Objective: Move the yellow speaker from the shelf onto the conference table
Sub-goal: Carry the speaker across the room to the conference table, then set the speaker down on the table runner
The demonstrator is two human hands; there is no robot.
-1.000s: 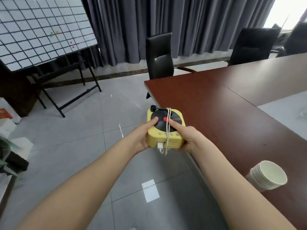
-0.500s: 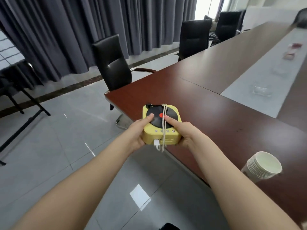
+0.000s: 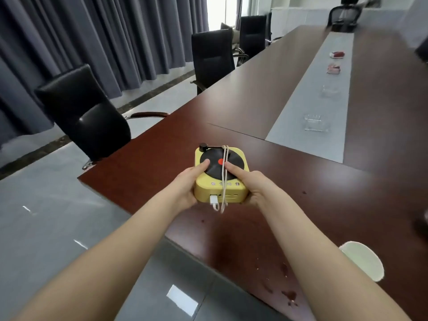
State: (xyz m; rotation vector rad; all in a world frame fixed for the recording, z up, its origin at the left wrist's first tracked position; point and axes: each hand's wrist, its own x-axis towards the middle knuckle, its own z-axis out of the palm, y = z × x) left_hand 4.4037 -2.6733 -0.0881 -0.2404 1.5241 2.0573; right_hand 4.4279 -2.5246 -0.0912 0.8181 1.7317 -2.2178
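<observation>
Nearest, at 5 o'clock, a stack of white paper cups (image 3: 363,260) sits on the dark red conference table (image 3: 289,181), partly hidden by the right forearm. Small dark crumbs (image 3: 289,295) speckle the table edge at 6 o'clock.

At the centre, both hands hold the yellow speaker (image 3: 221,174), a record-player-shaped box with a black disc and red dot on top. The left hand (image 3: 185,188) clamps its left side, thumb pressed on the disc; the right hand (image 3: 254,188) clamps the right side, thumb likewise on the disc. The speaker is above the table's near corner; whether its base touches the wood cannot be told. A white cord (image 3: 224,172) loops over its top and hangs off the front, beside a white plug (image 3: 214,201).

At 10 o'clock a black leather chair (image 3: 85,117) stands just beside the table corner. Farther, at 1 o'clock, a grey runner (image 3: 310,107) stretches along the table with clear glass trays (image 3: 316,122) and two small red-and-white objects (image 3: 336,54). At 12 o'clock more black chairs (image 3: 213,56) line the table before grey curtains (image 3: 104,42).
</observation>
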